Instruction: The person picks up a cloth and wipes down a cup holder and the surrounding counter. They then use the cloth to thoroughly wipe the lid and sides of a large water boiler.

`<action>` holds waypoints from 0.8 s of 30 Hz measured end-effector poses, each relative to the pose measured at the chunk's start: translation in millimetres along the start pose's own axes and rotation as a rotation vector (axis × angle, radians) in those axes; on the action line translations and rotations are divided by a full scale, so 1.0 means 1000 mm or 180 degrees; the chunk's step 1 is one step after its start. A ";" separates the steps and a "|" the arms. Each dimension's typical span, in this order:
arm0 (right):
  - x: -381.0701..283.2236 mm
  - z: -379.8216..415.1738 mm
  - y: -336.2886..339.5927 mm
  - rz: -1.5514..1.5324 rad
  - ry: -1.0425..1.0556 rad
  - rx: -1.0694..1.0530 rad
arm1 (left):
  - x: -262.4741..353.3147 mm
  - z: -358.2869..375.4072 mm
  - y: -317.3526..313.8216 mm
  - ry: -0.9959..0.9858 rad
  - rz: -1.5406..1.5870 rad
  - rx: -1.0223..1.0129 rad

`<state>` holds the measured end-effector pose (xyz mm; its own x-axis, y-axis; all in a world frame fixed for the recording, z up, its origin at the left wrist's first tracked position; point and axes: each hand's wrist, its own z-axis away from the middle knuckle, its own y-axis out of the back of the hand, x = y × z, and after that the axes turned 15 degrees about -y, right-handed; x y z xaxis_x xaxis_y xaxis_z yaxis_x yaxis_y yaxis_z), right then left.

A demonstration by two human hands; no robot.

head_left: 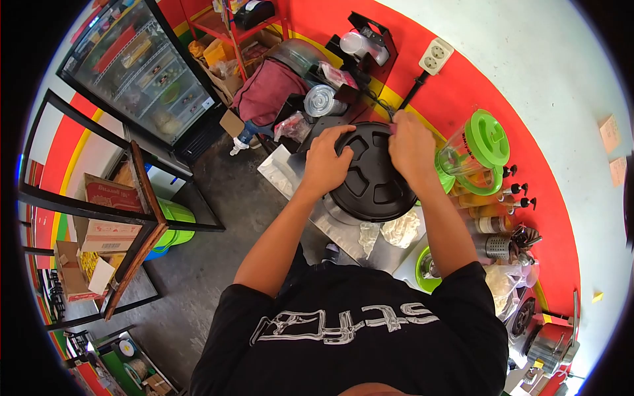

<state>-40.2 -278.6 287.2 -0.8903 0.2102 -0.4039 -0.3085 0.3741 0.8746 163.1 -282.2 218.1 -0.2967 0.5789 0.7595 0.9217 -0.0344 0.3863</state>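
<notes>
A round black lid [371,173] with moulded recesses covers a metal container on the steel counter. My left hand [328,160] rests at the lid's left edge, its fingers apart and the thumb lying on the lid. On the far right side of the lid, my right hand [411,146] has its fingers bent together around something small and purplish, too hidden to name. Just right of that hand stands a blender [472,148] with a green lid. Crumpled pale plastic [400,230] lies on the counter below the black lid.
Cups with plastic lids [321,101] and a maroon bag [269,91] are beyond my left hand. Pump bottles [492,200] line the red wall at right, below a socket [436,55]. A glass-door fridge [142,72] and a shelf with boxes [112,234] stand left.
</notes>
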 end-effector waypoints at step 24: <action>0.019 0.014 0.018 0.0058 0.1432 -0.0498 | 0.004 -0.003 0.004 -0.0163 -0.0074 -0.0077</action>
<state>-58.2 -255.4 291.1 -0.9421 -0.2093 -0.2620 -0.3073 0.2263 0.9243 165.3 -282.4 223.9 -0.3044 0.6206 0.7227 0.9082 -0.0398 0.4167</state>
